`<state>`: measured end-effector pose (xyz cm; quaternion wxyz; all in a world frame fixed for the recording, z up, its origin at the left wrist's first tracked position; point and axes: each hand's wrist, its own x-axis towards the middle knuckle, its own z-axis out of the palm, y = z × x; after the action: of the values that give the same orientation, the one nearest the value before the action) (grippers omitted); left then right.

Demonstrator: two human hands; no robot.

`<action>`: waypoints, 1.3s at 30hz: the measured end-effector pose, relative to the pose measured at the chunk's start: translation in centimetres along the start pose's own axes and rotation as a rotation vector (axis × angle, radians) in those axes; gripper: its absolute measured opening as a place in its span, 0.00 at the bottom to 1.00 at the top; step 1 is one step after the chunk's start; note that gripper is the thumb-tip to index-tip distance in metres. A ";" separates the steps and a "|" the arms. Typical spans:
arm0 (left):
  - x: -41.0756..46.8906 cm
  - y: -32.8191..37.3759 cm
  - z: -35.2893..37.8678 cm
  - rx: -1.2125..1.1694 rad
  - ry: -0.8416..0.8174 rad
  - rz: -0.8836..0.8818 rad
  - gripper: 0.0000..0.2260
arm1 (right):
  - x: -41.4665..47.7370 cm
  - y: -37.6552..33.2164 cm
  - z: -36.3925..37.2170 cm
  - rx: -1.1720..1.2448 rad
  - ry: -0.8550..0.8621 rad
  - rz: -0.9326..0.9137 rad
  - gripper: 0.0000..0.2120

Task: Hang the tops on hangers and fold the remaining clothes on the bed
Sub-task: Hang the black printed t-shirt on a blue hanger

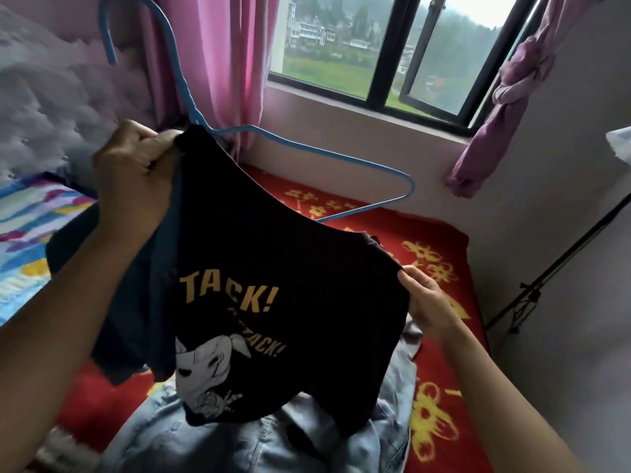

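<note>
Aloft, left hand (136, 172) and right hand (426, 302) grip T-shirt (290, 250) by opposite edges.

A dark-framed window (392, 52) is set in the far wall, with one pane swung open; it admits overcast daylight and shows green fields and buildings outside. A pink curtain (218, 63) hangs at its left side and a knotted purple curtain (505, 107) at its right, next to the plain pale side wall (563, 206), near which a black stand (560, 254) rises at a slant. A grey tufted headboard (51, 107) stands at the left, and the bed (382, 227) carries a red cover with a yellow pattern.
</note>
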<state>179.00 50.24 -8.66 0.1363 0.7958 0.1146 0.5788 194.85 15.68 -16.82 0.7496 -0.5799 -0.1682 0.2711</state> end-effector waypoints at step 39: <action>-2.3 0.9 0.3 -0.160 -0.046 -0.078 0.15 | -1.2 8.7 11.3 -1.881 -0.355 -0.266 0.26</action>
<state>178.61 48.59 -10.52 0.2243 0.7904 0.0957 0.5620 185.65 25.26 -22.04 -0.0333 -0.8698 -0.4918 0.0220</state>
